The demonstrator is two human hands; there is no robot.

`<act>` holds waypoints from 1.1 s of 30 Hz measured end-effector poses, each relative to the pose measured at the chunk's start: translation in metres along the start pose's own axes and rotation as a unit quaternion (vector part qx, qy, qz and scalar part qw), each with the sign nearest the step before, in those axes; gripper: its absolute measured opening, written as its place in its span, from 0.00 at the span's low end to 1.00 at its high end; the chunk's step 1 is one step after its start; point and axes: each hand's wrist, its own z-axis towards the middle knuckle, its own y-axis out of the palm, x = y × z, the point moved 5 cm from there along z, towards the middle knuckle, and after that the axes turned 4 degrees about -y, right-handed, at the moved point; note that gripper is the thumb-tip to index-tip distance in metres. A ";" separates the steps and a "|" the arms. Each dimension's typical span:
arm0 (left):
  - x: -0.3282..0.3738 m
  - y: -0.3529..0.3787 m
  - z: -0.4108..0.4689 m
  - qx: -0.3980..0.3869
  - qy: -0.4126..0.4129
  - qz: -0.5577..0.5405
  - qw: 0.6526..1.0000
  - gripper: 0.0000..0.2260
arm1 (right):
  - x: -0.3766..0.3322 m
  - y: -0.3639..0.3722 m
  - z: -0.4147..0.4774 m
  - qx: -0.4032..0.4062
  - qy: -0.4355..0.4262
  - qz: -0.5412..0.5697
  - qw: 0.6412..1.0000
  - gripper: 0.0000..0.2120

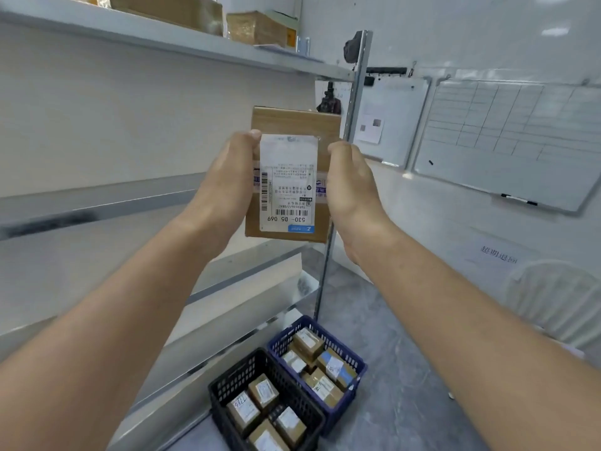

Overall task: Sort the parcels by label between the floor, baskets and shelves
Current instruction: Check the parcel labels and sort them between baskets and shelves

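A brown cardboard parcel (pixel 294 125) with a white shipping label, printed upside down to me, is held up in front of the metal shelving (pixel 182 48). My left hand (pixel 224 187) grips its left edge and my right hand (pixel 353 187) grips its right edge. On the floor below stand a black basket (pixel 227 385) and a blue basket (pixel 353 356), each holding several labelled parcels.
The top shelf carries wrapped cardboard boxes (pixel 257 27). The middle shelf (pixel 97 203) and the lower shelf (pixel 253 265) show bare boards. Two whiteboards (pixel 507 141) hang on the right wall. A white wire basket (pixel 553 297) sits at the right. The floor (pixel 406 369) is grey.
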 end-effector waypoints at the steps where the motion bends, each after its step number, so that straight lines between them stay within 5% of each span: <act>1: -0.009 0.002 0.011 0.003 -0.009 -0.001 1.000 0.21 | 0.010 0.004 0.008 -0.003 0.006 -0.003 1.000 0.18; 19: -0.212 -0.020 0.233 0.038 -0.145 -0.020 0.989 0.17 | 0.210 0.148 0.183 -0.066 0.169 -0.025 0.983 0.14; 33: -0.323 0.014 0.284 0.109 -0.217 0.022 0.970 0.20 | 0.335 0.175 0.260 -0.184 0.214 -0.035 0.959 0.25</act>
